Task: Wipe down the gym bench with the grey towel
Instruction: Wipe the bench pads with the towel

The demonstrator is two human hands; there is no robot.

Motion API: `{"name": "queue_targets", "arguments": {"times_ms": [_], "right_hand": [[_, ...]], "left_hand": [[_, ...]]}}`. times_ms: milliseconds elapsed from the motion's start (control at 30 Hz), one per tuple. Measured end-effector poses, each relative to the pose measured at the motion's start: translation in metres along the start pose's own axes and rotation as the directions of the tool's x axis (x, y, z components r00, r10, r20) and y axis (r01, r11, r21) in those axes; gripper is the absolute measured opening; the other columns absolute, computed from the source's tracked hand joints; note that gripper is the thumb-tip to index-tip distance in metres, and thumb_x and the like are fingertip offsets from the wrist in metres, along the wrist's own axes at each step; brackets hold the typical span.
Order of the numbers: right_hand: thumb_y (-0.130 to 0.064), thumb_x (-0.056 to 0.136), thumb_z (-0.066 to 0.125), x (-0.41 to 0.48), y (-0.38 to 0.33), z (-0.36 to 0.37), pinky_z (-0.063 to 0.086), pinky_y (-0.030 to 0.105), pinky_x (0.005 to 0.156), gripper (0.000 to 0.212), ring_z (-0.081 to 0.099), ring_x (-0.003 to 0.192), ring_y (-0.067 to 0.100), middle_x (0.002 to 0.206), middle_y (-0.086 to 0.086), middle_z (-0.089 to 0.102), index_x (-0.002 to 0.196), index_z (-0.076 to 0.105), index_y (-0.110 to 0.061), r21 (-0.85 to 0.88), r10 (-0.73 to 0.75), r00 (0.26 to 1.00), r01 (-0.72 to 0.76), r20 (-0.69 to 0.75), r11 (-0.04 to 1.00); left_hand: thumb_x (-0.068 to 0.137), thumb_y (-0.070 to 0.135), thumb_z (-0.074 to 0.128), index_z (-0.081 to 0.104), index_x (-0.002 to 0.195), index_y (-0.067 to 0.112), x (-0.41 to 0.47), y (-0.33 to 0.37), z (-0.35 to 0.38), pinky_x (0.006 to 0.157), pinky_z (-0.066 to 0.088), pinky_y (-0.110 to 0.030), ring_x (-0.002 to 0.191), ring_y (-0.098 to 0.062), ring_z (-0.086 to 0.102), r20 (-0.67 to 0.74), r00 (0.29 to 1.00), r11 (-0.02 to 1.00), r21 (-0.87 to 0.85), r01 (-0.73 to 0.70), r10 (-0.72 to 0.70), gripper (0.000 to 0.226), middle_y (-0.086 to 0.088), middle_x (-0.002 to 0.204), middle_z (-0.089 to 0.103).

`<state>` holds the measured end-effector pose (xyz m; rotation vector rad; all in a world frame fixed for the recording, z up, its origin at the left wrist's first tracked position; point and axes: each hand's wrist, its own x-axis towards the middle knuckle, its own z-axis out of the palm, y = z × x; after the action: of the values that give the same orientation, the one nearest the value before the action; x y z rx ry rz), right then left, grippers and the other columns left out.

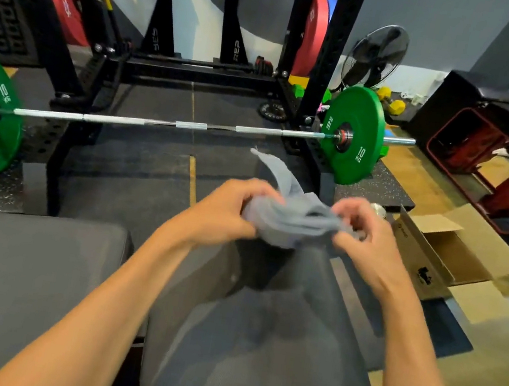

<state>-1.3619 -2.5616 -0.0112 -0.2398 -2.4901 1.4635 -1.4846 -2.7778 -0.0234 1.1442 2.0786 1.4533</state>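
gripping the bunched, blurred grey towel (292, 222) above the gym bench (256, 343), left hand (226, 212) and right hand (369, 241).

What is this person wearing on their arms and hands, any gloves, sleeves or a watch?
Nothing that shows. The left hand and right hand have no gloves, and both forearms are bare to the picture's edge: no sleeve, watch or wristband. The fingers are blurred, so a thin ring cannot be ruled out.

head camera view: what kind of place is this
Very likely a gym's weights area: a barbell loaded with green 10 kg plates sits by a black power rack, with a padded bench below the grey towel.
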Motion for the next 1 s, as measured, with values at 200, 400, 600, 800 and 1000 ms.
{"name": "queue_targets", "arguments": {"times_ms": [200, 400, 600, 800, 1000], "right_hand": [[-0.014, 0.083, 0.059, -0.004, 0.034, 0.029, 0.048, 0.033, 0.088, 0.024, 0.061, 0.088, 0.014, 0.1, 0.002, 0.067, 0.094, 0.073, -0.029, -0.349, 0.22, 0.97, -0.173, 0.1, 0.921], [-0.05, 0.093, 0.038, 0.041, 0.058, 0.14, 0.028, 0.052, 0.101, 0.042, 0.038, 0.13, 0.022, 0.139, -0.002, 0.049, 0.13, 0.051, -0.036, -0.741, 0.131, 0.988, -0.028, 0.082, 0.671], [-0.046, 0.095, 0.041, 0.006, 0.091, 0.134, 0.026, 0.041, 0.098, 0.039, 0.045, 0.126, 0.015, 0.136, -0.005, 0.053, 0.13, 0.052, -0.032, -0.802, 0.015, 0.998, -0.058, -0.061, 0.594], [-0.057, 0.093, 0.037, -0.028, 0.106, 0.109, 0.035, 0.044, 0.086, 0.043, 0.05, 0.107, 0.023, 0.117, -0.001, 0.056, 0.123, 0.057, -0.032, -0.846, 0.046, 0.975, -0.21, -0.216, 0.491], [-0.042, 0.096, 0.047, 0.049, 0.119, 0.112, 0.036, 0.042, 0.069, 0.029, 0.053, 0.086, 0.031, 0.09, 0.008, 0.06, 0.096, 0.062, -0.017, -0.858, -0.085, 0.984, -0.09, -0.153, 0.507]], "left_hand": [[0.077, -0.017, 0.049, 0.07, 0.084, 0.003, -0.021, -0.042, 0.034, 0.078, 0.053, -0.027, 0.08, -0.021, 0.066, 0.302, 0.878, 0.927, 0.058, 0.371, -0.371, 0.03, -0.016, 0.087, 0.072], [0.082, 0.009, 0.053, 0.064, 0.103, 0.018, 0.002, -0.072, 0.034, 0.089, 0.045, -0.036, 0.101, -0.027, 0.057, -0.264, 0.902, 0.847, 0.329, 0.418, -0.342, 0.025, -0.009, 0.112, 0.062], [0.088, 0.016, 0.049, 0.065, 0.109, 0.023, 0.001, -0.102, 0.039, 0.099, 0.04, -0.041, 0.112, -0.024, 0.057, -0.341, 0.868, 0.837, 0.294, 0.462, -0.36, 0.027, 0.0, 0.115, 0.068], [0.097, 0.025, 0.043, 0.063, 0.115, 0.02, 0.021, -0.125, 0.038, 0.093, 0.035, -0.043, 0.11, -0.029, 0.054, -0.392, 0.883, 0.783, 0.45, 0.429, -0.258, 0.027, -0.005, 0.117, 0.065], [0.099, 0.033, 0.034, 0.063, 0.109, 0.019, 0.035, -0.151, 0.046, 0.089, 0.04, -0.044, 0.098, -0.03, 0.061, -0.418, 0.88, 0.722, 0.534, 0.44, -0.226, 0.033, -0.004, 0.109, 0.07]]}}
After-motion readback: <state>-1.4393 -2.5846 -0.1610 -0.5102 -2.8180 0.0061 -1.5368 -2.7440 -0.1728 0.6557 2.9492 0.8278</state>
